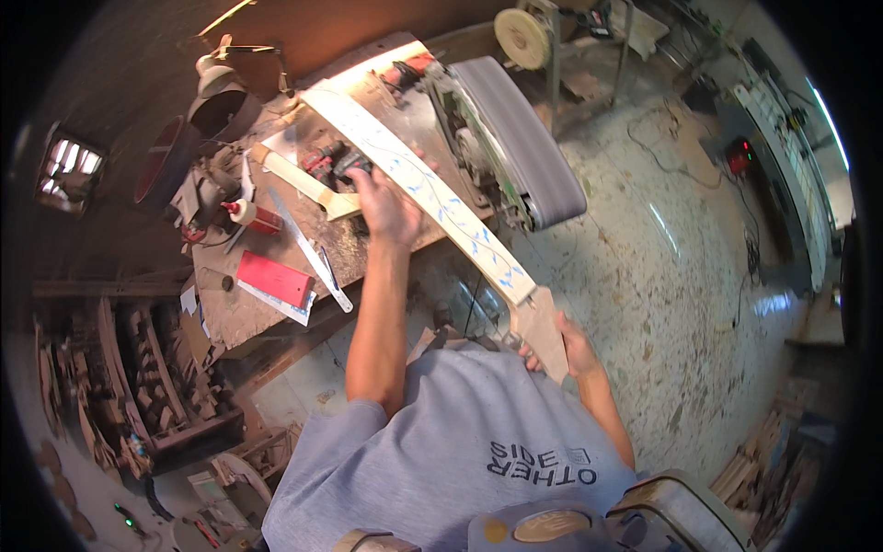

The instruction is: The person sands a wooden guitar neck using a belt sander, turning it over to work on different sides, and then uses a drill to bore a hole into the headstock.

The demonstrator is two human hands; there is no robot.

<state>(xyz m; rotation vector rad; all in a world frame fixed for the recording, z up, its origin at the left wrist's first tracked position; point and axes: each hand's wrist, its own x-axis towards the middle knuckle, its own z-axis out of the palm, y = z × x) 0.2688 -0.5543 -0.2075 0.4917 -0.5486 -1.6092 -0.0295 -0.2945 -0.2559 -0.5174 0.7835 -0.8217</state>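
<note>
A long pale wooden board [432, 195], marked with blue strokes, slants from the workbench down toward my body. At its near end is a flat tan angular piece [541, 333]; whether it is joined to the board cannot be made out. My right hand [574, 346] grips this piece, thumb on one edge and fingertips showing at the other. My left hand [390, 210] is at the board's left edge, its fingers passing underneath and partly hidden. Its thumb is close to a red and black power tool [333, 164] on the bench.
A belt sander [515, 138] stands right of the board. On the workbench [216, 308] lie an angled wooden piece [299, 179], a metal ruler [308, 244], a red bottle [258, 217] and a red rectangular block [274, 279]. A lamp [221, 97] stands at the back left; wood pieces [152, 368] fill a lower-left rack.
</note>
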